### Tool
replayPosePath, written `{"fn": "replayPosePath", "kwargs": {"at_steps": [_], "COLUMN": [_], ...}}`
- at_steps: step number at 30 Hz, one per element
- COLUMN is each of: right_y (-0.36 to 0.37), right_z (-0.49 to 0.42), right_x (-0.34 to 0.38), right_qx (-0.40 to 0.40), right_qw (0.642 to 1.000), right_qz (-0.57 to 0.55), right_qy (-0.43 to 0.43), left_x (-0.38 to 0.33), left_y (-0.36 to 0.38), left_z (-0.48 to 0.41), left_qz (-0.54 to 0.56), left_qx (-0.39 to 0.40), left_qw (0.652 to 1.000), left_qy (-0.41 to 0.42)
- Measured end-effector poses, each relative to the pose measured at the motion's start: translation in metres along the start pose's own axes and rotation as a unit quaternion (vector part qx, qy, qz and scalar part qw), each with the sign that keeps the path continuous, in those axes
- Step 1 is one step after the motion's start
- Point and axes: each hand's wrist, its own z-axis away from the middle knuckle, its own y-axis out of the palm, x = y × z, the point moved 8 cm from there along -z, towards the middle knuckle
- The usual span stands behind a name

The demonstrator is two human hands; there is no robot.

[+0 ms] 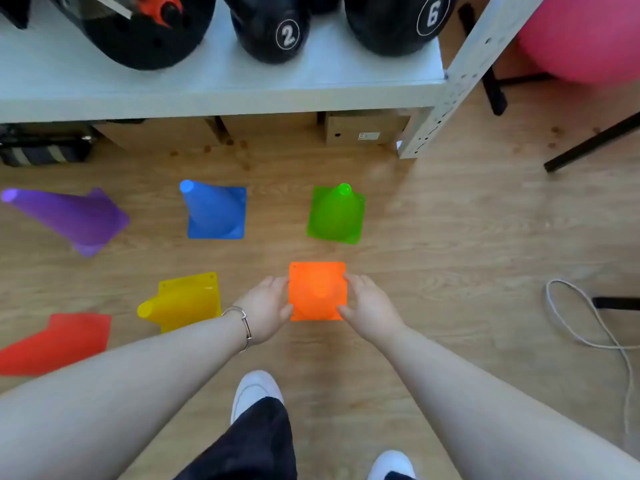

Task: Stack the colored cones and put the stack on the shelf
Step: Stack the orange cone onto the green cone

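Several coloured cones stand apart on the wooden floor: purple cone [74, 220], blue cone [214, 211], green cone [336, 214], yellow cone [183, 303], red cone [57, 342] and orange cone [317, 291]. My left hand [266, 308] presses against the left edge of the orange cone's square base. My right hand [369, 306] holds its right edge. The orange cone is seen from straight above, between both hands. The white shelf [207, 88] runs across the top of the view, beyond the cones.
Black medicine balls [273, 29] sit on the shelf. Cardboard boxes [363, 128] and a dark bag [45, 147] lie under it. A pink exercise ball [585, 36] is at top right, a white cable [588, 327] loops on the floor at right. My shoes [254, 389] are below.
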Motion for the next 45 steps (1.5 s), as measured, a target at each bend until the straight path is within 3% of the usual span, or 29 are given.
{"fn": "replayPosePath", "kwargs": {"at_steps": [12, 17, 25, 33, 40, 45], "right_y": [0.045, 0.041, -0.008, -0.099, -0.167, -0.175], "right_z": [-0.029, -0.030, -0.025, -0.011, -0.022, -0.053], "right_x": [-0.024, -0.013, 0.029, 0.066, 0.072, 0.055], "right_qx": [-0.061, -0.050, -0.063, -0.131, -0.179, -0.180], "right_qw": [0.992, 0.989, 0.984, 0.969, 0.959, 0.959], "right_qz": [-0.112, -0.140, -0.155, -0.190, -0.204, -0.208], "right_qy": [0.008, -0.015, -0.065, -0.086, -0.082, -0.066], "left_x": [0.006, 0.016, 0.016, -0.028, -0.072, -0.079], "left_y": [0.042, 0.033, -0.037, -0.128, -0.181, -0.179], "left_z": [-0.045, -0.037, -0.007, 0.017, -0.005, -0.042], "left_qz": [0.117, 0.129, 0.137, 0.154, 0.183, 0.195], "left_qx": [-0.025, -0.049, -0.127, -0.201, -0.225, -0.220], "left_qw": [0.993, 0.990, 0.981, 0.962, 0.948, 0.947], "left_qy": [0.013, 0.011, 0.046, 0.098, 0.128, 0.130]}}
